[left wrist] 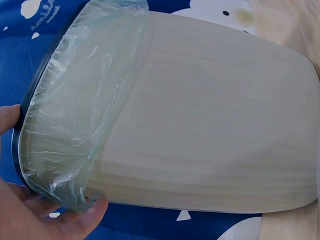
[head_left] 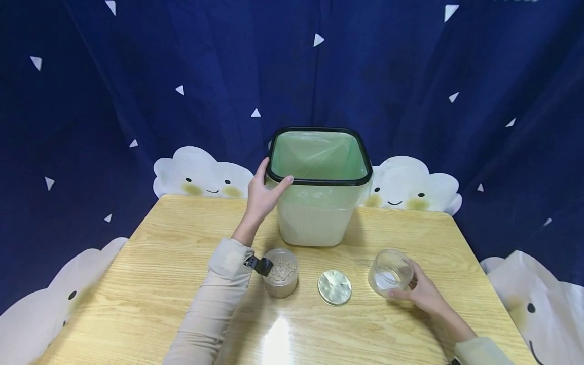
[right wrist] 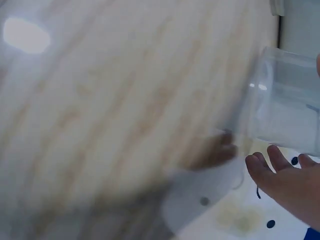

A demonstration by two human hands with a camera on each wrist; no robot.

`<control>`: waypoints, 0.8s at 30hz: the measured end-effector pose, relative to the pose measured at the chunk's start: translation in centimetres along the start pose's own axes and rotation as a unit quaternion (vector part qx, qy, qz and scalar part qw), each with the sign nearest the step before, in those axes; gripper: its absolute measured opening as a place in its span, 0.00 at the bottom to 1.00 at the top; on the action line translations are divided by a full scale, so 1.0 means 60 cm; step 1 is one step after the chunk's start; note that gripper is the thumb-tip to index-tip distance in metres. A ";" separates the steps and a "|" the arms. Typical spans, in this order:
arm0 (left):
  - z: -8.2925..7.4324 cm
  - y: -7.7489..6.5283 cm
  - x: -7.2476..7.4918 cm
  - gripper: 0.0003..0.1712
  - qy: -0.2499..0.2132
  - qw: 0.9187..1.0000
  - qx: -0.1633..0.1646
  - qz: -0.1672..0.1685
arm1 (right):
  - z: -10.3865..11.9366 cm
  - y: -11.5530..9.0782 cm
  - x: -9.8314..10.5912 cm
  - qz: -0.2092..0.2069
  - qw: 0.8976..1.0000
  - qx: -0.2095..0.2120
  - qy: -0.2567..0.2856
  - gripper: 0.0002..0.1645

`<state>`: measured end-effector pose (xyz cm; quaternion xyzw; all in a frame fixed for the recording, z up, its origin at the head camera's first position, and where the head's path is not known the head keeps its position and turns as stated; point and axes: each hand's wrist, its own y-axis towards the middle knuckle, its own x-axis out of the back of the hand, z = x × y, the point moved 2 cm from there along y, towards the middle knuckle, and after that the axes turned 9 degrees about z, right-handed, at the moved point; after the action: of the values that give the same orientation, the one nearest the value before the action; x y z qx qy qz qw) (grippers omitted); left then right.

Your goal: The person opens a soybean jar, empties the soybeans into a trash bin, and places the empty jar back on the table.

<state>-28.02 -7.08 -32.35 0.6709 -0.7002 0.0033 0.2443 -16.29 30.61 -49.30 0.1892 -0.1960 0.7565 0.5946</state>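
Note:
Thumb on the front rim and fingers along the left side, my left hand (head_left: pixel 262 195) holds the near left corner of a white trash bin (head_left: pixel 315 218). A pale green bag (left wrist: pixel 95 100) lines the bin and folds down over its outside under a black rim ring. My right hand (head_left: pixel 426 291) grips a clear jar (head_left: pixel 391 271) by its right side. Through its wall something white shows at the bottom. In the right wrist view the fingers (right wrist: pixel 265 175) lie against the jar's side; whether it touches the table is unclear.
A second clear jar (head_left: pixel 281 276) of small beige pellets stands open below my left wrist. Between the two jars a round silver lid (head_left: pixel 335 287) lies on the wooden table (head_left: pixel 191 238). A dark blue curtain (head_left: pixel 219 66) with clouds hangs behind the bin.

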 end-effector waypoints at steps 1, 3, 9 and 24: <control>0.000 0.000 0.000 0.45 0.000 1.000 0.000 0.000 | 0.002 -0.001 0.003 0.000 1.000 0.001 0.001 0.60; 0.000 0.001 -0.001 0.45 0.000 1.000 -0.001 -0.001 | 0.011 -0.003 0.010 -0.005 1.000 -0.002 -0.007 0.60; 0.001 0.001 -0.002 0.45 0.000 1.000 -0.009 -0.007 | 0.042 -0.012 0.029 -0.034 0.998 0.030 -0.046 0.58; 0.002 0.004 0.005 0.44 0.025 1.000 -0.018 0.000 | 0.138 -0.014 0.048 -0.070 0.978 0.168 -0.106 0.49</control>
<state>-28.28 -7.39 -32.27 0.6662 -0.6937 0.0069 0.2737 -15.68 28.83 -40.73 0.3788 -0.1144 0.7105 0.5819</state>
